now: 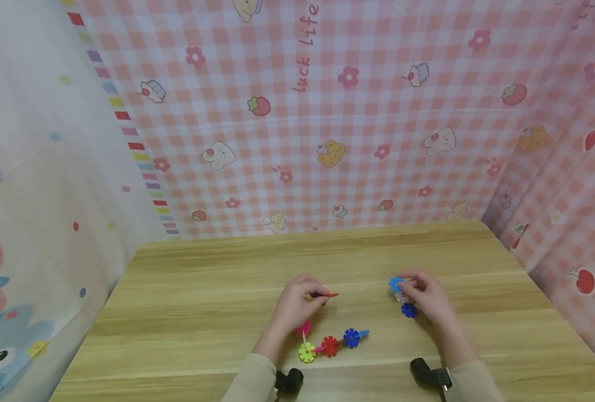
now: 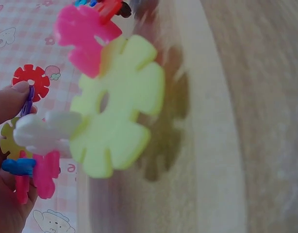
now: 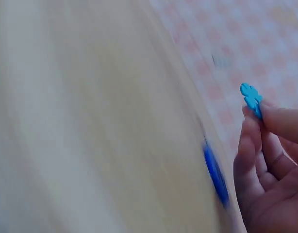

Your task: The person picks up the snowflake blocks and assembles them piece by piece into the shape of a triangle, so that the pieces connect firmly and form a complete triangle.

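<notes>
My left hand (image 1: 297,301) pinches a purple notched plastic disc (image 2: 26,104) between thumb and fingers. A red disc (image 2: 31,82) is slotted onto it and sticks out past the fingertips. Beside and below that hand runs a chain of interlocked discs, with a pink disc (image 1: 303,328), a yellow-green disc (image 1: 306,352), a red disc (image 1: 329,346) and a blue disc (image 1: 351,338). My right hand (image 1: 430,301) pinches a light blue disc (image 3: 251,96) by its edge. Under its fingertips in the head view are a pale disc (image 1: 401,298) and a dark blue disc (image 1: 409,310).
The wood-grain table (image 1: 191,312) spreads out under both hands. A pink checked cloth (image 1: 297,128) hangs behind its far edge, with more printed cloth on both sides. Black wrist-worn devices (image 1: 290,381) sit by the sleeves.
</notes>
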A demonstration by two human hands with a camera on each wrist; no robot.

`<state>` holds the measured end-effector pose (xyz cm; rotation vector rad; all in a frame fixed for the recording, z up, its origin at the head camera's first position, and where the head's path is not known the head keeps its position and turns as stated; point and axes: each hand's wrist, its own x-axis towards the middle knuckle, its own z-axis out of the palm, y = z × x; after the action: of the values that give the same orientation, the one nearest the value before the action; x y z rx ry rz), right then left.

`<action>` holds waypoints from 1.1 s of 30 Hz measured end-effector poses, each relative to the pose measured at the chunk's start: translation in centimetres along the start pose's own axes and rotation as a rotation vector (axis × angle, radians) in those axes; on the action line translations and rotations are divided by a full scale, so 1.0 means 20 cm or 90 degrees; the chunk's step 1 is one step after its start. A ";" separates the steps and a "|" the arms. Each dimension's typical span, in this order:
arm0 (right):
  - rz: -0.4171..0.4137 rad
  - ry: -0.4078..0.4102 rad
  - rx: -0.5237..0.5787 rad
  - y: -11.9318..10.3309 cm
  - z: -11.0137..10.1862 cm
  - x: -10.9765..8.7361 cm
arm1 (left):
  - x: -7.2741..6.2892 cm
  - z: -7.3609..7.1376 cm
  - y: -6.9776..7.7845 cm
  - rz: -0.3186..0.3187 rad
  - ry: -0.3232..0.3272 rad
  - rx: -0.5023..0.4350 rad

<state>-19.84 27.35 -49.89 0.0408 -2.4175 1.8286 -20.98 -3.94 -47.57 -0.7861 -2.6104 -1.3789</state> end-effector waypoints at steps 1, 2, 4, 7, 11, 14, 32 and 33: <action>-0.002 -0.015 0.023 -0.02 0.04 0.00 | 0.00 0.00 0.00 0.002 0.002 0.002; 0.004 -0.033 0.045 -0.04 0.08 -0.01 | 0.00 0.00 0.00 0.003 0.003 0.004; 0.007 -0.067 0.071 -0.07 0.16 -0.02 | 0.00 0.00 0.00 0.010 0.006 0.008; 0.025 -0.114 0.085 -0.11 0.25 -0.03 | 0.00 0.00 0.00 0.018 0.010 0.020; 0.021 -0.151 0.092 -0.13 0.34 -0.02 | 0.00 0.00 0.00 0.026 0.016 0.035; 0.012 -0.165 0.100 -0.14 0.38 -0.02 | 0.00 0.01 0.00 0.029 0.021 0.038; 0.022 -0.189 0.130 -0.16 0.46 -0.02 | 0.01 0.03 0.01 0.081 0.077 0.040; 0.024 -0.186 0.139 -0.16 0.47 -0.02 | 0.01 0.03 0.01 0.083 0.080 0.046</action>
<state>-19.81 17.49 -49.35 0.3029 -2.3956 2.2356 -20.93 -3.27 -47.83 -0.8161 -2.4512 -1.2493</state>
